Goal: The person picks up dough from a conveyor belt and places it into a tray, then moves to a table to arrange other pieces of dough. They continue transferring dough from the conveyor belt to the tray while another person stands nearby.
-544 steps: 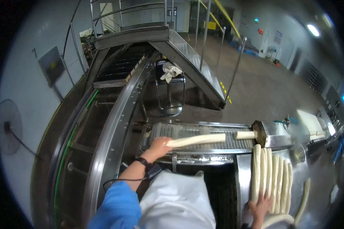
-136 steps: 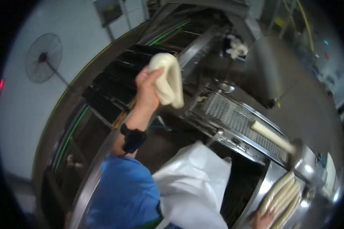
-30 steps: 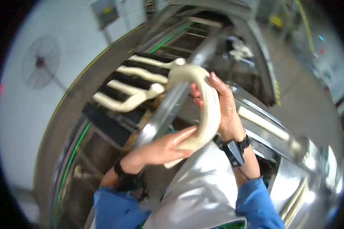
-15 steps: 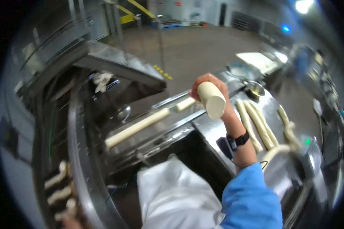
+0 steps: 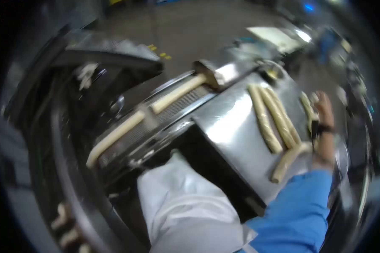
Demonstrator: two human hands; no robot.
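My right hand [image 5: 324, 106] reaches out over the right side of the metal table, beside a thin lumpy dough strip [image 5: 307, 109]. Motion blur smears its fingers, so whether they grip the strip cannot be made out. Several long pale dough rolls [image 5: 264, 120] lie side by side left of that hand. A bent dough roll [image 5: 288, 163] rests nearer to me, its far end running toward my wrist. My left hand is outside the view.
A mesh conveyor [image 5: 133, 134] on the left carries a dough log [image 5: 116, 134] and another dough log [image 5: 179, 93] that runs to a metal outlet [image 5: 207, 72]. A metal bowl [image 5: 272, 74] stands at the table's far end. Several dough pieces [image 5: 62, 215] lie at lower left.
My right hand has swung from above the conveyor to the table's right side. The thick dough log it held is no longer distinguishable there. The view has shifted, and more of the conveyor logs shows.
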